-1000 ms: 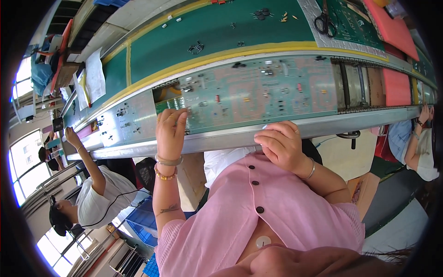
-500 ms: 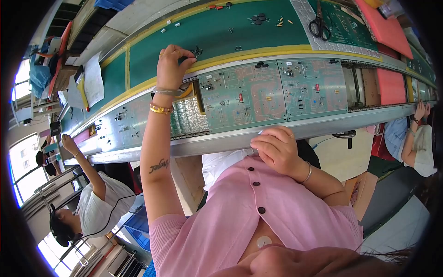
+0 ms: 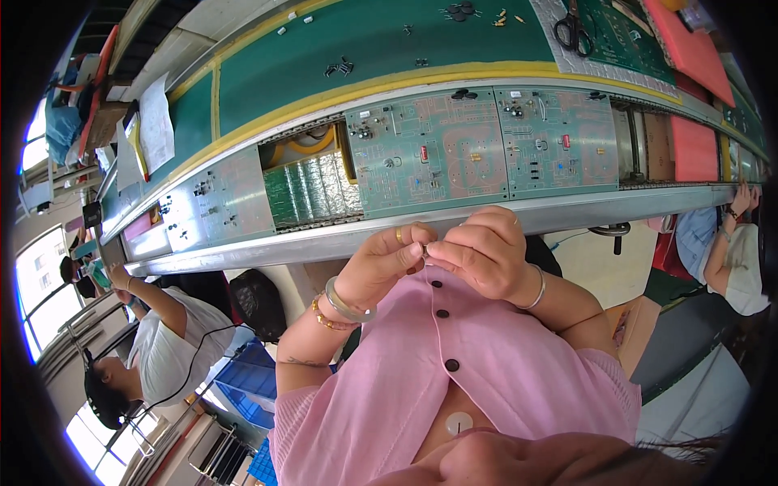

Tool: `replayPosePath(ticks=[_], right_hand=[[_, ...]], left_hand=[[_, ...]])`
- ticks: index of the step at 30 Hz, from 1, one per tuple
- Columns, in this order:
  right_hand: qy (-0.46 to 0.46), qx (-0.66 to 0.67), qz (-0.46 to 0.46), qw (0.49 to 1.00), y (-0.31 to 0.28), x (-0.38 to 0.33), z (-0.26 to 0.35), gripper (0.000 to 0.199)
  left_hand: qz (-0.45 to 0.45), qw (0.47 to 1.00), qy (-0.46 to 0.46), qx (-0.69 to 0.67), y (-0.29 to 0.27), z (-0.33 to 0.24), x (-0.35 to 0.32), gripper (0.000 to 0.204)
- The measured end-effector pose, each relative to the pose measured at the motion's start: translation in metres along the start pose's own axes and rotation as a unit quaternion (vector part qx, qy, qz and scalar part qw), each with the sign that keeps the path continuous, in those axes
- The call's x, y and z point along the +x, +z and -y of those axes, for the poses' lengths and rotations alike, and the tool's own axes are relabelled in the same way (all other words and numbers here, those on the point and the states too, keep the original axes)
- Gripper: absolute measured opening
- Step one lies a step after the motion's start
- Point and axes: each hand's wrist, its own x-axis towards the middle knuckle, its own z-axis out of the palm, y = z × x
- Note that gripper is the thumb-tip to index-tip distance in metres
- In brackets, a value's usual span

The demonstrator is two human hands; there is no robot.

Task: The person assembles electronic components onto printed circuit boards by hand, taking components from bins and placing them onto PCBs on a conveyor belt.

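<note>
In front of my chest, just this side of the metal rail, my left hand (image 3: 381, 266) and my right hand (image 3: 485, 253) meet fingertip to fingertip. Both are closed in a pinch around a small dark electronic component (image 3: 425, 251), mostly hidden by the fingers. Beyond the rail lie two green circuit boards, a left one (image 3: 438, 174) and a right one (image 3: 563, 166), carrying a few mounted parts. On the green mat (image 3: 275, 81) behind them sits a little pile of black components with wire leads (image 3: 339, 66).
Scissors (image 3: 572, 34), black discs with leads (image 3: 460, 11) and small tan parts (image 3: 506, 18) lie along the far side. Another board (image 3: 223, 206) is on the line at left. The metal rail (image 3: 324, 245) runs across. Co-workers sit at left (image 3: 174, 340) and right (image 3: 729, 251).
My left hand has come back from the pile of black components to my chest and met my right hand. The circuit boards look slightly shifted in view.
</note>
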Motion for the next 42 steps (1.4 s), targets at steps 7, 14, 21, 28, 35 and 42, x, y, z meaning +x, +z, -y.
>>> replayPosePath(ticks=[7,14,21,28,35,42], right_hand=[[0.021,-0.002,-0.013,1.0,0.001,0.0,0.005,0.018],[0.032,0.027,0.003,0.999,0.005,-0.007,0.006,0.021],[0.112,0.049,0.092,0.988,0.006,-0.003,0.003,0.041],[0.12,-0.029,0.188,0.974,0.017,-0.026,-0.003,0.046],[0.11,-0.024,0.19,0.975,0.016,-0.026,-0.005,0.043],[0.108,-0.025,0.185,0.976,0.017,-0.026,-0.006,0.038]], left_hand=[[-0.035,0.999,-0.013,-0.028,0.0,0.008,-0.001,0.018],[-0.072,0.98,0.123,0.139,0.006,0.009,-0.003,0.007],[-0.252,0.794,0.268,0.485,-0.013,-0.006,0.006,0.01],[-0.31,0.558,0.299,0.709,-0.029,-0.03,0.025,0.01],[-0.298,0.527,0.304,0.736,-0.03,-0.031,0.027,0.01],[-0.269,0.491,0.321,0.764,-0.029,-0.03,0.027,0.012]])
